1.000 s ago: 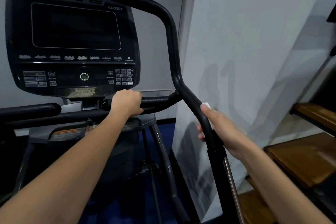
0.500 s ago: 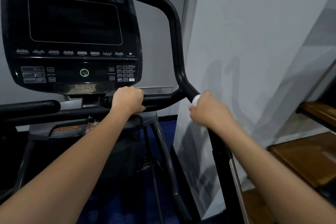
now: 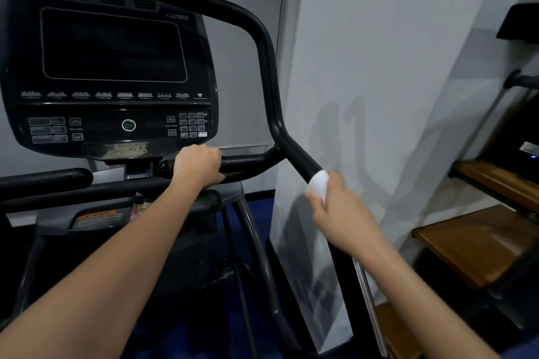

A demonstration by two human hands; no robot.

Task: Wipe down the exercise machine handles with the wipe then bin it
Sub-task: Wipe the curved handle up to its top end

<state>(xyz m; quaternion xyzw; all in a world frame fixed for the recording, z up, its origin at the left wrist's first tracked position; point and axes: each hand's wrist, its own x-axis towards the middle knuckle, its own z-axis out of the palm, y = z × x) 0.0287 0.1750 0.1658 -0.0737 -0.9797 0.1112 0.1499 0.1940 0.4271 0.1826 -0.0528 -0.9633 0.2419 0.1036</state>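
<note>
1. The right hand (image 3: 339, 210) curls around a bunched white wipe (image 3: 318, 183), pressing it against the long, bent, matte black handle (image 3: 269, 73) on its lower slanting stretch.
2. The left hand (image 3: 198, 165) wraps its fingers round the textured black horizontal grip bar (image 3: 248, 161).
3. Above sits the glossy black console (image 3: 113, 73) with its dark screen.
4. To the right are brown wooden steps (image 3: 478, 242).

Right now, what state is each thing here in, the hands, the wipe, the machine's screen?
Left hand: gripping the short horizontal handle.
Right hand: wrapped round the long bent handle, holding the wipe.
Wipe: white, bunched, pressed against the long handle.
Console screen: dark, nothing displayed.
Round console button: faint green ring showing.
</note>
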